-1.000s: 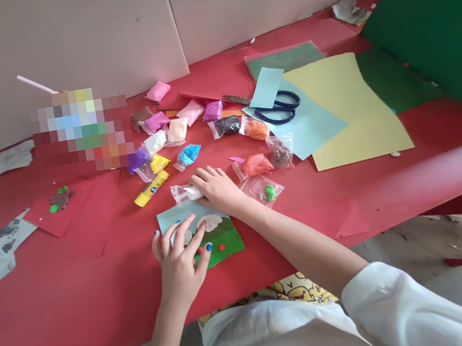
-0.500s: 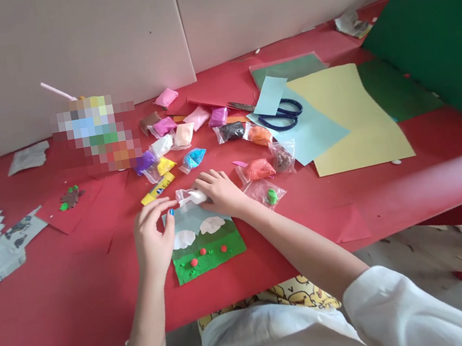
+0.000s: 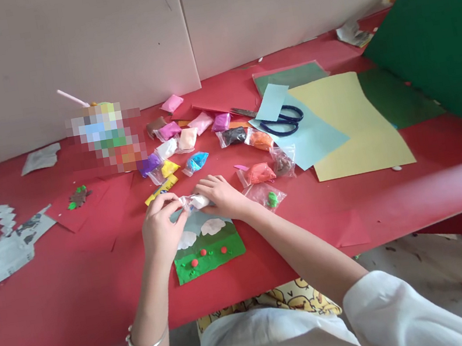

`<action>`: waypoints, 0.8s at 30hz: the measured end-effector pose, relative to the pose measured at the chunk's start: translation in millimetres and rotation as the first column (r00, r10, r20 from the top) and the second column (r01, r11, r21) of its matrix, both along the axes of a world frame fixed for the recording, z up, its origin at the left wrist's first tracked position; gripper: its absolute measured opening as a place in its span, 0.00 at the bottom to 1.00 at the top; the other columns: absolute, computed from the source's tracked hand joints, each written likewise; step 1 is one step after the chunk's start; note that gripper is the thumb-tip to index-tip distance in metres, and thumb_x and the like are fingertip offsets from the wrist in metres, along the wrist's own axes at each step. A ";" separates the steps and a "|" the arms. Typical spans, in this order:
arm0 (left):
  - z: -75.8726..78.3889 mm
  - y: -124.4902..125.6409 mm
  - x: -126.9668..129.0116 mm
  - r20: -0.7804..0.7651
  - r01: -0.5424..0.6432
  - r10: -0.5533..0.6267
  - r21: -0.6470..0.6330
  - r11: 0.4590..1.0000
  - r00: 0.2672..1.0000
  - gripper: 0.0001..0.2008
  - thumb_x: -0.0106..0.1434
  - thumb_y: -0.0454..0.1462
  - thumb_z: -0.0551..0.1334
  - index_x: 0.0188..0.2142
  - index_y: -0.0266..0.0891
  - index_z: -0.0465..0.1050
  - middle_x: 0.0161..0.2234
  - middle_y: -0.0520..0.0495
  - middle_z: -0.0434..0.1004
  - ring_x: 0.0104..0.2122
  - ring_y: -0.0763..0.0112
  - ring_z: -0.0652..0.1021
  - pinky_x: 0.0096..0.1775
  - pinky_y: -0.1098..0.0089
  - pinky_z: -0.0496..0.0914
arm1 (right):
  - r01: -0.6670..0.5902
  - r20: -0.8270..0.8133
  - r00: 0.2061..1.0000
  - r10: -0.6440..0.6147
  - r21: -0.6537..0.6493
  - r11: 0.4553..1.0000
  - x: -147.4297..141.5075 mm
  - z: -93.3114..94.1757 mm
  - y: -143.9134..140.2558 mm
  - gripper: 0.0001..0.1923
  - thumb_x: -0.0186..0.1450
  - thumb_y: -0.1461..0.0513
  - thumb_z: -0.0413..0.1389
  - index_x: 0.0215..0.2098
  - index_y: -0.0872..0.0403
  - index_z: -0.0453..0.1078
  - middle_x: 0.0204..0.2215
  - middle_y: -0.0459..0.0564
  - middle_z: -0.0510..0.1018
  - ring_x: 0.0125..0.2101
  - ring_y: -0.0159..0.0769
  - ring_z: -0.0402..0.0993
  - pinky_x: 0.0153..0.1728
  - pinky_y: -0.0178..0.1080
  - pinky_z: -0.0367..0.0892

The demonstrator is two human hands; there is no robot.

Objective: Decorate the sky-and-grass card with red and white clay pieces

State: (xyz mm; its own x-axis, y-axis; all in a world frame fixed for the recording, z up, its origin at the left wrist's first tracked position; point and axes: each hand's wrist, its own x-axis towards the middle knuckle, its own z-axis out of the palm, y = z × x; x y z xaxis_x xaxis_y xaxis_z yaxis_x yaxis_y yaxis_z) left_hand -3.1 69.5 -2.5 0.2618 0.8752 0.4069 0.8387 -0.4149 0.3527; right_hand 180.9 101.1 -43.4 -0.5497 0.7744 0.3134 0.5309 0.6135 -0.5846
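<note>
A small clear bag of white modelling clay [image 3: 199, 201] is held between both hands above the top edge of a clay picture. My left hand [image 3: 163, 222] pinches the bag's clear plastic end between thumb and fingers. Closed round the other end, my right hand [image 3: 221, 197] grips the part with the white clay. Below them lies the clay picture [image 3: 210, 259], with a green ground, red dots, white clouds and a pale blue sky; the hands cover part of its top. A yellow glue stick [image 3: 158, 191] lies just beyond my left hand.
Several bags of coloured clay, such as the blue bag [image 3: 196, 161] and red bag [image 3: 259, 173], lie beyond the hands. Scissors [image 3: 279, 120] rest on light blue paper [image 3: 318, 140] beside yellow paper [image 3: 354, 140]. A green board [image 3: 436, 50] stands at right; paper scraps [image 3: 2, 261] lie left.
My left hand has moved right and closed its fingers on the bag's clear end. My right hand keeps its hold on the bag. The view has shifted slightly.
</note>
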 end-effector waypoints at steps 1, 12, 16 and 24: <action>1.3 -0.3 0.6 0.018 -0.003 0.003 0.011 1.000 1.000 0.05 0.60 0.34 0.61 0.31 0.41 0.76 0.36 0.47 0.75 0.38 0.66 0.76 0.40 0.68 0.72 | -0.001 -0.004 1.000 0.001 -0.008 1.000 0.0 0.1 0.0 0.11 0.63 0.64 0.57 0.44 0.55 0.67 0.40 0.52 0.75 0.43 0.42 0.67 0.45 0.42 0.59; 11.7 -49.3 14.2 0.241 -0.165 0.168 -0.032 0.986 0.956 0.11 0.63 0.37 0.61 0.45 0.42 0.75 0.34 0.49 0.77 0.35 0.70 0.77 0.44 0.66 0.72 | 0.187 -0.089 0.977 -0.194 -0.087 0.979 1.2 -12.0 12.5 0.10 0.62 0.65 0.55 0.42 0.57 0.66 0.40 0.55 0.76 0.41 0.42 0.69 0.43 0.42 0.63; -3.3 -57.3 22.8 0.213 -0.120 0.197 -0.329 0.937 0.957 0.03 0.58 0.38 0.63 0.32 0.41 0.72 0.29 0.52 0.73 0.30 0.71 0.75 0.33 0.71 0.72 | 0.186 -0.078 0.978 -0.194 -0.091 0.978 0.6 -12.5 13.1 0.09 0.61 0.65 0.54 0.40 0.57 0.67 0.39 0.55 0.75 0.39 0.43 0.69 0.41 0.42 0.63; -17.1 -54.0 32.0 0.073 -0.053 0.086 -0.366 0.929 0.994 0.05 0.60 0.33 0.59 0.30 0.42 0.72 0.31 0.51 0.78 0.35 0.66 0.75 0.38 0.68 0.69 | 0.183 -0.026 0.982 -0.187 -0.110 0.977 0.5 -10.2 12.7 0.11 0.60 0.66 0.54 0.41 0.58 0.68 0.39 0.55 0.75 0.41 0.43 0.68 0.42 0.41 0.62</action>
State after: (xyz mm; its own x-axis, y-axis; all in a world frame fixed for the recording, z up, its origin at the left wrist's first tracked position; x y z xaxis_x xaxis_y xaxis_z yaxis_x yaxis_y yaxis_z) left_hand 28.9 15.5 -19.6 0.1732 0.9819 0.0767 0.8205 -0.1869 0.5403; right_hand 181.3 113.8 -53.6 -0.3833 0.8917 0.2408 0.6069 0.4396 -0.6621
